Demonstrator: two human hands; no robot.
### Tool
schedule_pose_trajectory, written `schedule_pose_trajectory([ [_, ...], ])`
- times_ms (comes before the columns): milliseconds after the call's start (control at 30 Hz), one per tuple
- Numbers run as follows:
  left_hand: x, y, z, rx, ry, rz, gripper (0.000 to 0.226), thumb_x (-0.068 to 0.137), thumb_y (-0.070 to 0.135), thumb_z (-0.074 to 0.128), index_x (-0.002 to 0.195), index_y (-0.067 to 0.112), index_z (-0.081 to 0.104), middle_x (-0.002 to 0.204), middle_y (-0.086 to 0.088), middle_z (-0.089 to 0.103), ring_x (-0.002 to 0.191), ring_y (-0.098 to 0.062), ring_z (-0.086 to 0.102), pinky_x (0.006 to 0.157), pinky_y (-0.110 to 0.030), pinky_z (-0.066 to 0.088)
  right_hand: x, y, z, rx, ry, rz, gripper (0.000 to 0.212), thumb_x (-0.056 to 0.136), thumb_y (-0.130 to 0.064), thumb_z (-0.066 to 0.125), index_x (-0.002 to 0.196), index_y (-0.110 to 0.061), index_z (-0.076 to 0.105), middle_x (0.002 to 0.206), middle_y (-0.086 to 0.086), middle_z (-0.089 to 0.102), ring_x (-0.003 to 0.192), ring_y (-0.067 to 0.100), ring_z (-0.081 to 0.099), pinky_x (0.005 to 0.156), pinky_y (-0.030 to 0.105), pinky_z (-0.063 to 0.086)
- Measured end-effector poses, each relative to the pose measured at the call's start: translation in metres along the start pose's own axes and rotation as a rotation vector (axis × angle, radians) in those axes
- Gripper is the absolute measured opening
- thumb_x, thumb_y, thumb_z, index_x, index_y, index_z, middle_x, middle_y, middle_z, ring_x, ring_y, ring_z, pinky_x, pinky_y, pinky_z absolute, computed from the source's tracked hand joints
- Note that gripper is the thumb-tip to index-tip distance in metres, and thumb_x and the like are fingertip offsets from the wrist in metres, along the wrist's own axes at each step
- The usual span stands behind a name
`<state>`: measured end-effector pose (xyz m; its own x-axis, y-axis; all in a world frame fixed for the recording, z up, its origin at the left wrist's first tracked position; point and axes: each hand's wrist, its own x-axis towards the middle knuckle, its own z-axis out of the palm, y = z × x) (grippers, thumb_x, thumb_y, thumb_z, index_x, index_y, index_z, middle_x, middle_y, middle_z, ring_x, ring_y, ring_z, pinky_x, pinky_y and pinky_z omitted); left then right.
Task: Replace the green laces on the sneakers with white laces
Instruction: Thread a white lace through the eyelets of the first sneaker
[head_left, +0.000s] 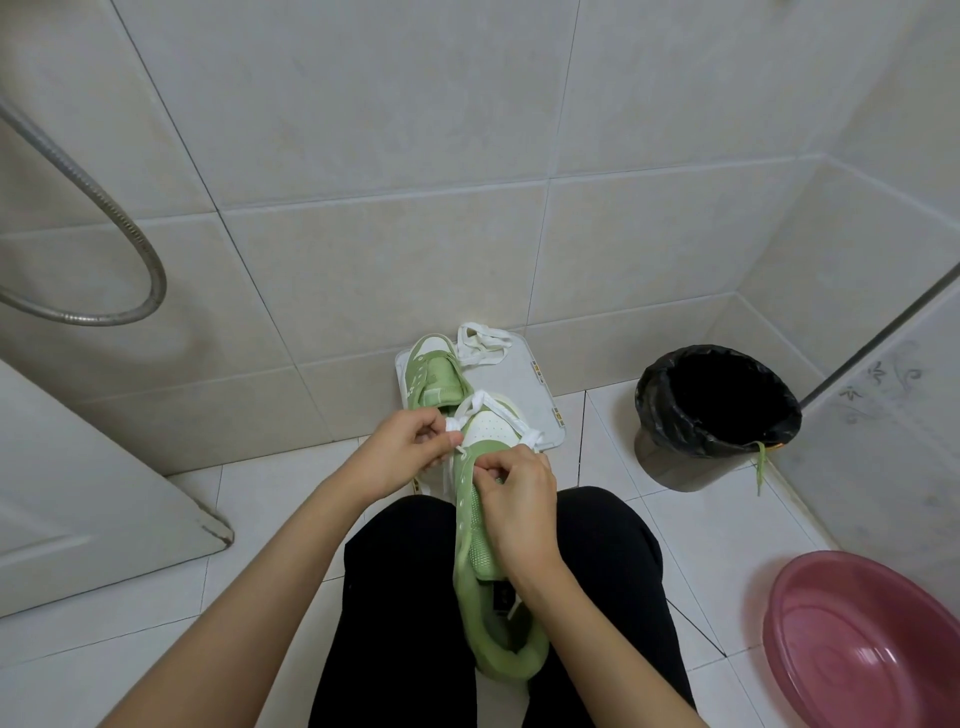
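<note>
Beige wall tiles and white floor tiles are surrounding you, with a ribbed metal shower hose (130, 234) looping at far left. Your left hand (410, 447) is pinching the flat white lace (483, 402) with curled fingers beside the front eyelets. Behind it, a second green sneaker (436, 379) is lying on a white plastic board (524, 384) next to a bundled spare white lace (480, 343). The green-and-white mesh sneaker (483, 545) is resting lengthwise between your thighs, toe pointing away toward the wall, heel toward you. Your right hand (519, 499) is gripping its upper, fingers curled. Further right, a thin green lace (760, 465) is hanging over a black-lined bin (717, 415), near a pink plastic basin (862, 639).
</note>
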<state>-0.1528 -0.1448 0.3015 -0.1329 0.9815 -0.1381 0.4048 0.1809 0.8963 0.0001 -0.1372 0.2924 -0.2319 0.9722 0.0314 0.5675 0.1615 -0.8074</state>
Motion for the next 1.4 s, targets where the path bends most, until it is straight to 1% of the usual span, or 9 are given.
schedule_pose_trajectory([
  [267,-0.005,0.002,0.004,-0.03,0.015,-0.034,0.024,0.091,0.014,0.063,0.07,0.01,0.051,0.059,0.001,0.055,0.051,0.001,0.051,0.058,-0.019,0.044,0.0,-0.001,-0.002,0.009,0.009,0.002,0.012,0.088,-0.006,0.061,0.081,-0.009,0.071,0.081,-0.005,0.053,0.091,0.013,0.043,0.072,0.001,0.03],
  [567,-0.016,0.002,0.024,-0.053,0.161,-0.03,0.026,0.089,0.015,0.064,0.067,0.012,0.051,0.061,-0.006,0.048,0.061,-0.018,0.043,0.063,-0.03,0.039,0.0,0.001,0.001,-0.003,0.014,0.031,0.013,0.089,-0.007,0.059,0.082,-0.009,0.07,0.083,-0.005,0.053,0.092,0.013,0.042,0.07,0.001,0.03],
  [733,-0.016,0.002,0.015,-0.125,0.02,-0.028,0.027,0.093,0.014,0.058,0.07,0.01,0.047,0.061,0.001,0.049,0.056,-0.007,0.045,0.06,-0.025,0.039,-0.004,0.002,0.002,-0.052,0.026,-0.035,0.013,0.091,-0.008,0.057,0.087,-0.01,0.069,0.086,-0.007,0.051,0.092,0.011,0.039,0.07,0.012,0.028],
  [900,-0.001,0.011,-0.004,0.166,-0.164,0.055,0.029,0.094,0.016,0.058,0.069,0.012,0.043,0.065,-0.006,0.047,0.063,-0.015,0.039,0.06,-0.029,0.032,-0.008,0.003,-0.001,-0.047,0.051,-0.136,0.014,0.092,-0.011,0.061,0.096,-0.007,0.074,0.086,-0.001,0.056,0.088,0.013,0.043,0.072,0.013,0.027],
  [1000,0.003,0.011,-0.002,0.172,-0.182,0.06,0.03,0.093,0.015,0.059,0.069,0.01,0.043,0.065,-0.007,0.047,0.062,-0.014,0.039,0.06,-0.028,0.033,-0.008,0.002,0.0,-0.032,0.079,-0.125,0.014,0.09,-0.009,0.062,0.094,-0.005,0.075,0.083,0.001,0.057,0.085,0.014,0.045,0.07,0.013,0.028],
  [1133,-0.003,0.004,0.012,0.021,-0.06,0.04,0.027,0.092,0.013,0.06,0.069,0.014,0.047,0.061,0.002,0.042,0.06,-0.011,0.036,0.058,-0.024,0.031,-0.007,0.002,0.002,-0.036,0.078,-0.104,0.013,0.09,-0.007,0.063,0.092,-0.004,0.075,0.083,0.007,0.061,0.084,0.018,0.049,0.069,0.016,0.029],
  [1233,-0.009,-0.002,0.027,-0.003,0.15,0.059,0.022,0.089,0.014,0.065,0.072,0.007,0.053,0.06,0.002,0.042,0.055,-0.004,0.036,0.056,-0.016,0.032,-0.004,0.001,0.001,0.005,0.061,-0.056,0.014,0.089,-0.008,0.063,0.094,-0.006,0.076,0.084,0.003,0.061,0.085,0.013,0.048,0.071,0.013,0.029],
  [1333,-0.013,-0.006,0.033,-0.09,0.295,0.006,0.015,0.084,0.015,0.07,0.079,0.003,0.063,0.064,0.005,0.052,0.056,0.001,0.044,0.059,-0.01,0.036,-0.002,-0.001,0.0,0.01,0.042,-0.029,0.013,0.09,-0.009,0.063,0.092,-0.008,0.075,0.084,0.0,0.057,0.086,0.012,0.048,0.072,0.014,0.029],
  [1400,-0.014,-0.006,0.032,-0.235,0.336,-0.09,0.014,0.08,0.018,0.074,0.088,0.008,0.068,0.072,0.003,0.062,0.061,0.001,0.054,0.062,-0.012,0.041,-0.002,-0.002,0.001,-0.004,0.038,-0.027,0.013,0.09,-0.01,0.062,0.091,-0.008,0.075,0.083,0.0,0.055,0.086,0.012,0.047,0.072,0.014,0.028],
])
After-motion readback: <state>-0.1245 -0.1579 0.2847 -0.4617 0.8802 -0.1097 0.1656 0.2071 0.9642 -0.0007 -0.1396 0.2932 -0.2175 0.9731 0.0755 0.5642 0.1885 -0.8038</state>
